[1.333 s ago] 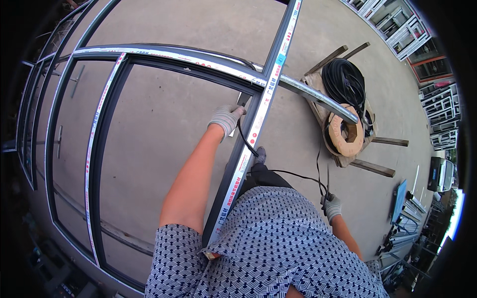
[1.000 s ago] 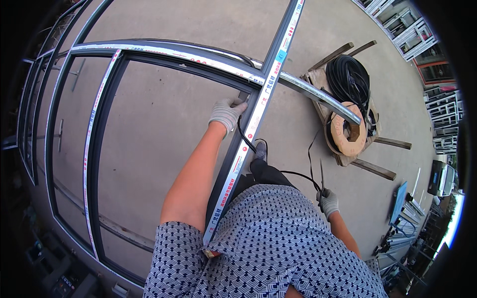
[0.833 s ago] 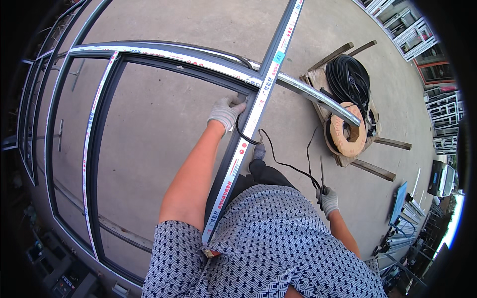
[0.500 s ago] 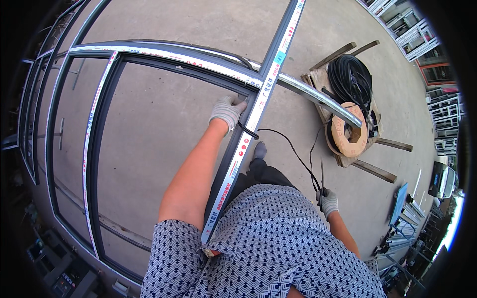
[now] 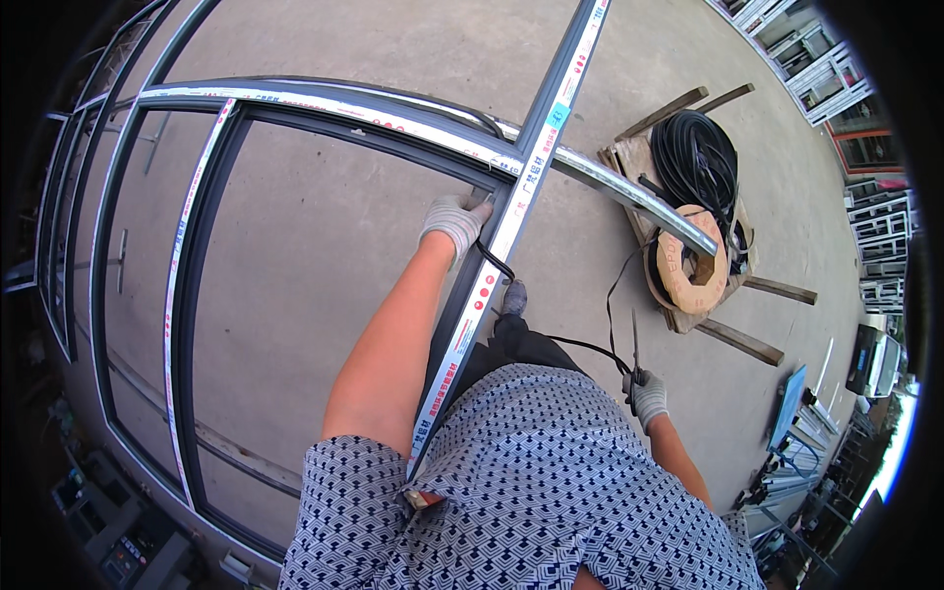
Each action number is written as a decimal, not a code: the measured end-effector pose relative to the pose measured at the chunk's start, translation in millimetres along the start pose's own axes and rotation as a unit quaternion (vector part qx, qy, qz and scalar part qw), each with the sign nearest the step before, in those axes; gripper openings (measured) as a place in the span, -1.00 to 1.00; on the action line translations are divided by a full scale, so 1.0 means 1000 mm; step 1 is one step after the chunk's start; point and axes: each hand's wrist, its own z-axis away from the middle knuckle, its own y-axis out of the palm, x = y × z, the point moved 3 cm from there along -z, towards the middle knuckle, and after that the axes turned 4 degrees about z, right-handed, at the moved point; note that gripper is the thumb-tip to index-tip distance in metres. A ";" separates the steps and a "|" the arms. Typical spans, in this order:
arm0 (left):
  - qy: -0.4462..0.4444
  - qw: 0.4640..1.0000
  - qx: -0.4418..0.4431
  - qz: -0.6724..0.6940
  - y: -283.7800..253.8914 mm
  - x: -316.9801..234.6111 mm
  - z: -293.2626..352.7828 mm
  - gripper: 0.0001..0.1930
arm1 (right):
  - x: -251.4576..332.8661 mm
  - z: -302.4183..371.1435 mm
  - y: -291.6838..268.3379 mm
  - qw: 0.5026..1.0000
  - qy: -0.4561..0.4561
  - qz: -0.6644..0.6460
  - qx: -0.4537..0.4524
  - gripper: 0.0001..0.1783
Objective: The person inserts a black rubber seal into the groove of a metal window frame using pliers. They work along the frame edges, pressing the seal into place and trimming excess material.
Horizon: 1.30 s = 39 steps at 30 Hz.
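My left hand [image 5: 457,224], in a pale striped knit glove, is closed at the inner edge of a dark window frame [image 5: 455,285], just below its corner. Its thumb and fingers pinch a black rubber strip [image 5: 495,259] against the profile. From there the strip loops over the frame's film-covered bar and hangs down toward my right side. My right hand [image 5: 649,396], gloved too, is closed low on the right around what looks like scissors [image 5: 635,339], the thin blade pointing up. The strip also runs to this hand; its exact hold is hidden.
Right of the frame, a wooden stand [image 5: 629,162] with projecting legs carries a black strip coil [image 5: 693,157] and a cardboard-sided spool [image 5: 691,258]. One frame bar [image 5: 639,197] juts over it. My foot [image 5: 514,298] is beside the frame. Stacked frames [image 5: 880,236] line the far right.
The strip between the frame and my right hand has dropped from a high arc to a lower sag. My left hand has shifted very slightly; my right hand stays nearly in place.
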 end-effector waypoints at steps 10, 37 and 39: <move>-0.039 0.993 0.031 0.108 -0.005 0.008 -0.002 -0.51 | 0.007 0.005 -0.002 1.000 0.022 0.011 0.004 -0.66; 0.020 0.999 0.033 0.004 -0.015 0.003 0.021 -0.57 | 0.004 -0.001 0.008 1.000 0.009 0.020 0.017 -0.61; 0.014 0.999 0.033 -0.020 -0.013 0.003 0.019 -0.55 | 0.005 0.000 0.008 1.000 0.011 0.021 0.017 -0.61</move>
